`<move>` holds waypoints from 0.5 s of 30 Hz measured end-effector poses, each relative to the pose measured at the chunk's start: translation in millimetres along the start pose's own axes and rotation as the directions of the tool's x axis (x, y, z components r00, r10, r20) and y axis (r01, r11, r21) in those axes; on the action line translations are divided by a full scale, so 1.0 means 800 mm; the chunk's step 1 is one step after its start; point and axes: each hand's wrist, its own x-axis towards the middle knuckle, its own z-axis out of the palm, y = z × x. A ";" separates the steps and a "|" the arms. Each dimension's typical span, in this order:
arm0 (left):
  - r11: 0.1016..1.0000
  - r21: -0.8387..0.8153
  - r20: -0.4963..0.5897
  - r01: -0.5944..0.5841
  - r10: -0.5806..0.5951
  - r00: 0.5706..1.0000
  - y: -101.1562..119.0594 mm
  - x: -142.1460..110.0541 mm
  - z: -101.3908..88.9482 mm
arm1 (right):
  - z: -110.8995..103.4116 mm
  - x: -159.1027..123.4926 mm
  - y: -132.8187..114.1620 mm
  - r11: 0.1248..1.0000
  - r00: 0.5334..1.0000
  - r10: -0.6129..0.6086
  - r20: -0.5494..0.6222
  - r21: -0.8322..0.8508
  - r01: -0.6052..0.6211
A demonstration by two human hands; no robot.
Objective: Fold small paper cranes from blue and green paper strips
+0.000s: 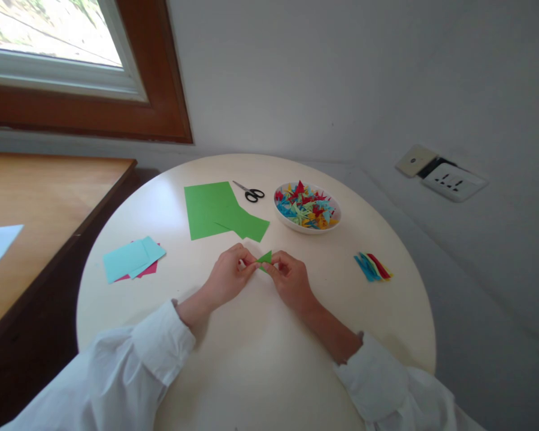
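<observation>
A small folded piece of green paper (265, 258) is pinched between my two hands above the middle of the round table. My left hand (230, 272) grips its left side between thumb and forefinger. On the right side, my right hand (291, 278) has thumb and fingers closed on the same paper. A pointed green flap sticks up between the fingertips; the rest of the folds are hidden by my fingers. Just beyond my hands lie larger green paper sheets (206, 209), one with an uneven cut edge.
Black-handled scissors (253, 195) lie behind the green sheets. A white bowl (291, 226) holds many colourful folded paper pieces. Folded paper strips (372, 267) lie at right, light blue and pink sheets (126, 262) at left. A wooden desk (49, 185) stands beside the round table (251, 371).
</observation>
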 end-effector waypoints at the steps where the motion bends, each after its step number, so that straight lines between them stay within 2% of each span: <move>1: 1.000 -0.002 -0.002 0.001 -0.001 1.000 0.000 0.000 0.000 | 0.000 0.000 0.000 1.000 1.000 0.001 0.001 -0.001 -0.001; 7: 0.995 -0.098 0.015 0.026 -0.025 1.000 0.000 0.000 -0.002 | -0.001 0.000 -0.001 0.998 0.999 0.041 0.022 0.047 -0.042; 12: 0.973 -0.228 0.090 0.032 -0.012 0.996 0.002 0.001 -0.006 | -0.003 0.001 -0.002 0.986 0.997 0.070 0.032 0.148 -0.074; 15: 0.968 -0.243 0.098 0.065 -0.043 0.994 0.003 0.001 -0.008 | -0.004 0.002 -0.001 0.980 0.996 0.086 0.038 0.178 -0.092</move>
